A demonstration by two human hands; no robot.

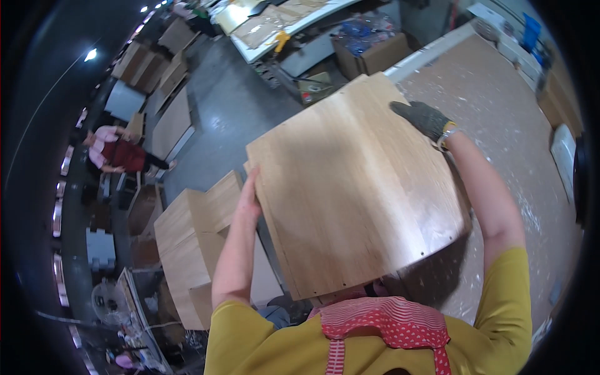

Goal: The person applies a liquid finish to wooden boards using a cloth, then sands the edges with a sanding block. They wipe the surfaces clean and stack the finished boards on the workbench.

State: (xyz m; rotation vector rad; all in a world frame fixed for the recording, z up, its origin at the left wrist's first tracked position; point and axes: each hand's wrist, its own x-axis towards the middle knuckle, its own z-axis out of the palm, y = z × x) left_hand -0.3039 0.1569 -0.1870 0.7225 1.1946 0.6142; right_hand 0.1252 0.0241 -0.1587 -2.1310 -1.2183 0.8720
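A large pale wood-grain panel (350,194) is held tilted in front of my body, with small dark holes along its near edge. Offset edges at the left and far corner suggest a second board beneath it. My bare left hand (250,192) grips the left edge, its fingers mostly hidden behind the board. On the far right edge, my right hand (422,119) in a dark grey glove holds the panel, its other fingers partly out of sight. The brown worktable (500,144) lies to the right, beneath part of the panel.
A stack of wood-grain boards (181,234) stands at my left. Beyond the panel are a cardboard box (375,56) with blue plastic and a white-edged table (300,28) carrying boards. Another person (119,150) in a dark red apron is across the grey floor. A fan (109,301) stands lower left.
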